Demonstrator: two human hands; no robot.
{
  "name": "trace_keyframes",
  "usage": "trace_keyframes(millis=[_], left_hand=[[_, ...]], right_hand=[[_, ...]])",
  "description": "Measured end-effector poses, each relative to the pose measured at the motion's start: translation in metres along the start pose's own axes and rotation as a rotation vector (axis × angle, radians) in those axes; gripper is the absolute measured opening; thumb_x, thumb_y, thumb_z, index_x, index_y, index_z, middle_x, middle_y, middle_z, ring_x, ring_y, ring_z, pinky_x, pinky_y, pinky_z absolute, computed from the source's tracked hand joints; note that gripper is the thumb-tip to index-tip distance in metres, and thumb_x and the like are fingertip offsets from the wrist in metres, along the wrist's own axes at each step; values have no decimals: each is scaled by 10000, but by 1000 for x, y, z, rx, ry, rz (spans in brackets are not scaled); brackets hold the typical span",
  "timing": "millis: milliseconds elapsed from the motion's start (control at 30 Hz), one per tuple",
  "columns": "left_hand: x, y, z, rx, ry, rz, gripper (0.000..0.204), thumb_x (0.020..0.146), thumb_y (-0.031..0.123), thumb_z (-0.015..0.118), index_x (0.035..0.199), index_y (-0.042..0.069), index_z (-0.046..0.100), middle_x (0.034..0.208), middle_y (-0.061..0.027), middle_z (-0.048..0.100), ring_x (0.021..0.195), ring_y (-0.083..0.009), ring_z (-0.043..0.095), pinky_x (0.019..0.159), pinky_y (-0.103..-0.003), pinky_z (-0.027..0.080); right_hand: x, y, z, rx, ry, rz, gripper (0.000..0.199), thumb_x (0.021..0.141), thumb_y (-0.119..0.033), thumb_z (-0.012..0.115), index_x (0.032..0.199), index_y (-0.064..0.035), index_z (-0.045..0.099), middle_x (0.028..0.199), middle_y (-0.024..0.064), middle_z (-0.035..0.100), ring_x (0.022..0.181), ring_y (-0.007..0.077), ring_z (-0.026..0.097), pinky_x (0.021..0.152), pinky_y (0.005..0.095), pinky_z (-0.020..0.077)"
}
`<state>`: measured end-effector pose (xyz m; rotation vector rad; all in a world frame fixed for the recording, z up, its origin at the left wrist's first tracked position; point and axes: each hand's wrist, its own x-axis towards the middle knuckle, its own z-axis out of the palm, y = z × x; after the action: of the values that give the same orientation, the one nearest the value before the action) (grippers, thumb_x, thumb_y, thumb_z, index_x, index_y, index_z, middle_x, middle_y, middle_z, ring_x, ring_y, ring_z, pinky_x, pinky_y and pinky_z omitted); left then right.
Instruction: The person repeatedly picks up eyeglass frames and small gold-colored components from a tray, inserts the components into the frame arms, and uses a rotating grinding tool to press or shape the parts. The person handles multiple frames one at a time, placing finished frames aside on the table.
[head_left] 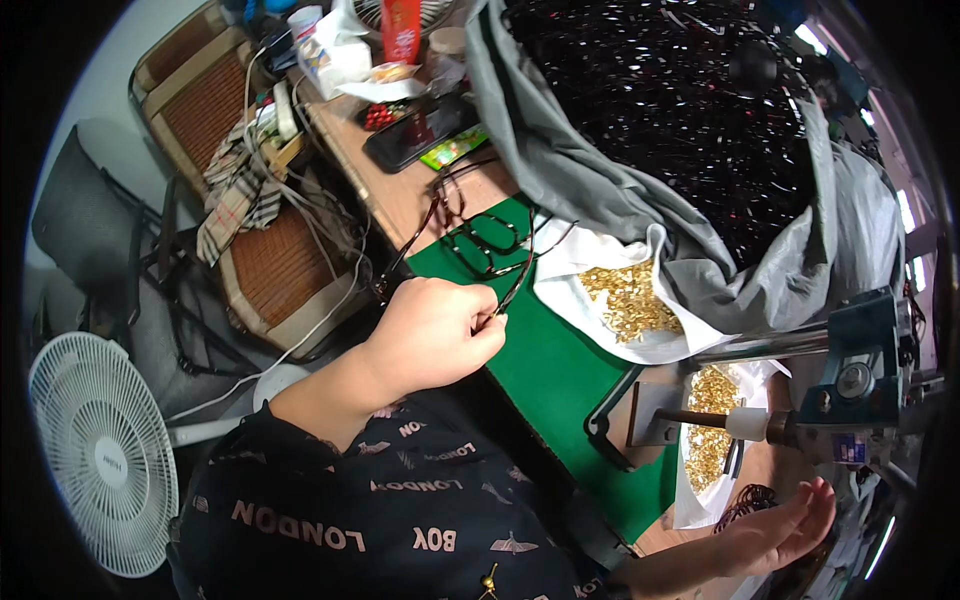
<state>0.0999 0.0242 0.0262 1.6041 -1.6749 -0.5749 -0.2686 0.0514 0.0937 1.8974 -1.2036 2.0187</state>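
My left hand (435,330) is closed on a dark tortoiseshell eyeglass frame, above the edge of a green mat (560,370). One temple (518,280) rises past my fingers; the rest of the frame is partly hidden by the hand. Just beyond it, dark eyeglass frames (490,245) lie overlapping on the mat, and I cannot tell fully where one ends. At the lower right, my right hand (785,530) is open with fingers stretched out, holding nothing visible. Beside it lies a bunch of thin dark loops (745,505). A bench machine (850,385) with a metal rod stands above that hand.
Small gold-coloured metal parts fill a white wrapper (635,305) and a second white paper (700,510). A grey sack (580,170) of dark shiny pieces stands at the back. A phone (415,135) lies at the far table end. A white fan (105,455) and chairs (285,260) are at left.
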Motion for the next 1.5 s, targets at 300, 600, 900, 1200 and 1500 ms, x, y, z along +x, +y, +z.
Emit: trace_keyframes(millis=[300,600,900,1200,1500], left_hand=[[89,-23,24,534,-62,466,282,646,233,748,824,56,619,827,-91,546,879,-285,538,735,-398,433],[279,-13,60,591,516,553,303,729,119,682,1003,73,563,920,-105,555,902,-309,560,793,-407,482],[281,-18,40,-296,-10,372,160,844,7,482,955,42,593,897,-29,606,837,-214,607,708,-340,505],[128,44,-40,-281,206,568,340,921,112,535,1254,47,514,1178,-85,556,1035,-134,552,845,-236,437],[64,-2,-50,-1131,-16,323,389,882,-9,442,1267,-66,469,1008,-156,602,746,-141,617,526,-175,468]], right_hand=[[-32,0,-25,-125,-32,179,303,915,16,443,1216,31,481,1195,125,535,1098,197,516,987,324,387],[-63,-20,6,-25,-210,530,186,823,41,496,1006,30,533,1012,117,527,934,213,519,845,306,419],[-61,15,131,-62,-949,314,130,779,1,627,904,-2,591,862,158,594,789,337,588,711,390,478],[-83,73,202,-446,-1139,102,57,769,-38,573,823,-25,582,845,159,586,781,340,608,692,421,500],[-63,57,182,-246,-883,164,49,794,-30,572,782,-5,532,750,168,587,715,370,583,648,421,471]])
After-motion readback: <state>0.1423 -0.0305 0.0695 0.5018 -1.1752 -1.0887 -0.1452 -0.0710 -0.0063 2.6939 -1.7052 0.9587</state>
